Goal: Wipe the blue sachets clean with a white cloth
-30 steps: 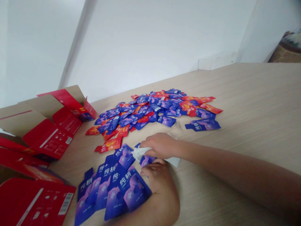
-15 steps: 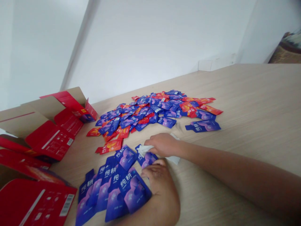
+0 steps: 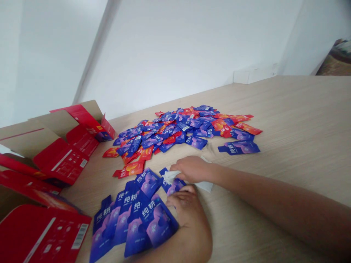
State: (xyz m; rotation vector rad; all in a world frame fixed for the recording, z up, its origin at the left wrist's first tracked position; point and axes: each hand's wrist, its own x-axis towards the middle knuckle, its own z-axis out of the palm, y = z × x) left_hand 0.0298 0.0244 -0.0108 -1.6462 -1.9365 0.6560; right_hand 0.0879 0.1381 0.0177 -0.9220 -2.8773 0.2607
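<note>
My right hand (image 3: pixel 192 169) is closed around a crumpled white tissue (image 3: pixel 170 176) and presses it onto a blue-purple sachet (image 3: pixel 173 187) on the wooden table (image 3: pixel 287 120). My left hand (image 3: pixel 186 210) rests just below, fingers curled on that same sachet's near edge. To the left of my left hand lies a fanned row of several blue sachets with white characters (image 3: pixel 137 215).
A big loose pile of blue and red sachets (image 3: pixel 181 128) spreads across the middle of the table. One blue sachet (image 3: pixel 239 147) lies apart at the right. Opened red cardboard boxes (image 3: pixel 63 157) and a flat red carton (image 3: pixel 46 233) crowd the left side.
The view has shifted slightly. My right hand with the tissue has edged a little over the sachet; my left hand stays in place.
</note>
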